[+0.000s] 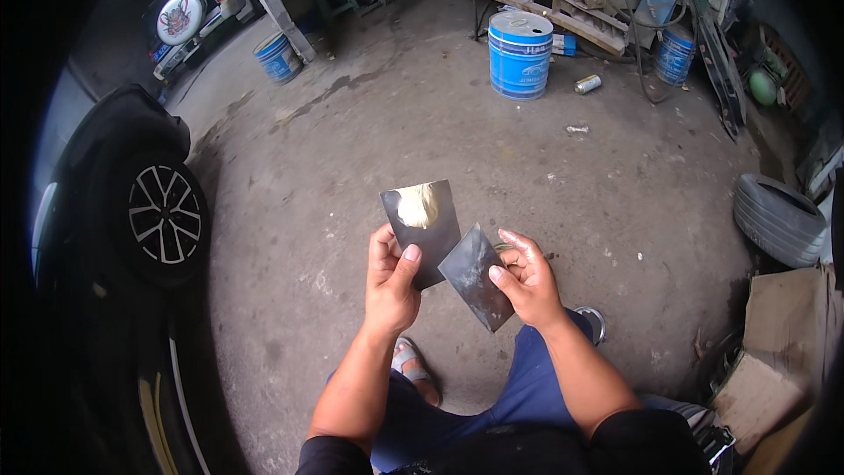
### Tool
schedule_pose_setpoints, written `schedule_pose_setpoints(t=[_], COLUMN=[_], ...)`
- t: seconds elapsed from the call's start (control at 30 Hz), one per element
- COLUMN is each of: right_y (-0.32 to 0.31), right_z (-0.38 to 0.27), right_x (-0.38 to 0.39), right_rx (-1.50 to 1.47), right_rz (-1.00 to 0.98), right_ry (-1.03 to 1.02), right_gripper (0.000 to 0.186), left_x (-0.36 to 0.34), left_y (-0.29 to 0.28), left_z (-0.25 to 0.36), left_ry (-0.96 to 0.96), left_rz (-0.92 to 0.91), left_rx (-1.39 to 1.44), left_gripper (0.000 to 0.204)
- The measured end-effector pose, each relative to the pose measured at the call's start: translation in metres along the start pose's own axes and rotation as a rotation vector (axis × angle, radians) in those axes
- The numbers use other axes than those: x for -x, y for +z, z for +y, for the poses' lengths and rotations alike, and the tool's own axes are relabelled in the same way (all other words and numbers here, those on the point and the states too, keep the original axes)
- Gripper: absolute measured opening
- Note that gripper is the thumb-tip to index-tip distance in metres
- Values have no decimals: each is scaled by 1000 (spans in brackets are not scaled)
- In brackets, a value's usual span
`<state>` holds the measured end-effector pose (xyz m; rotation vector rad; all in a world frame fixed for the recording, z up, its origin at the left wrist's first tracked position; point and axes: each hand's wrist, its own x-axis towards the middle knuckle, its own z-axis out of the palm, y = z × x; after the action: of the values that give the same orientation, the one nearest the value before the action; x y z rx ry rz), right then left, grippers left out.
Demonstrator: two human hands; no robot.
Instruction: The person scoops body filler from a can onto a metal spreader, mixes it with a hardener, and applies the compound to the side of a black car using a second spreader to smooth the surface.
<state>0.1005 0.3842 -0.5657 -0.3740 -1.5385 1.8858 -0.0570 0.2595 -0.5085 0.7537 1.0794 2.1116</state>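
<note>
My left hand (392, 292) grips a thin dark rectangular spreader plate (434, 255), thumb on top and fingers behind. A glossy pale-yellow putty-like blob (418, 206) lies near the plate's far edge. My right hand (534, 288) pinches a second dark grey spreader plate (479, 274) between the thumb on its face and fingers behind. This plate is tilted, with whitish smears across it. Its left corner comes close to the first plate; whether they touch, I cannot tell. A pale, shiny smear coats my right index finger.
A black car (88, 299) with a spoked wheel (165, 214) stands at left. Blue drums (520, 66) and a can (587, 84) sit ahead on the concrete floor (352, 141), before piled scrap. At right are a tyre (778, 220) and cardboard boxes (765, 396).
</note>
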Motion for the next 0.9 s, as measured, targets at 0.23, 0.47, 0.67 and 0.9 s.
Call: schedule_pose_setpoints(t=[0.23,0.47,0.67,0.9], right_y=[-4,-2,-17,9], right_z=[-35,-65,-107,-127], right_x=[-21,-38,-40,-24], right_rx=[181,3,308,588], right_rz=[-27,-37,-128,-477], right_ry=[-34,-114,-520,-685], right_gripper=[54,57,54,54], left_x=[8,6,-2,-4], left_y=[-10,-5,-21,-30], left_z=[1,6,14,11], left_ry=[-25,287,-317,-360], left_rz=[-242,-448,-187,-287], left_rx=[-245,-1036,-458,-56], left_gripper=[44,32,33,36])
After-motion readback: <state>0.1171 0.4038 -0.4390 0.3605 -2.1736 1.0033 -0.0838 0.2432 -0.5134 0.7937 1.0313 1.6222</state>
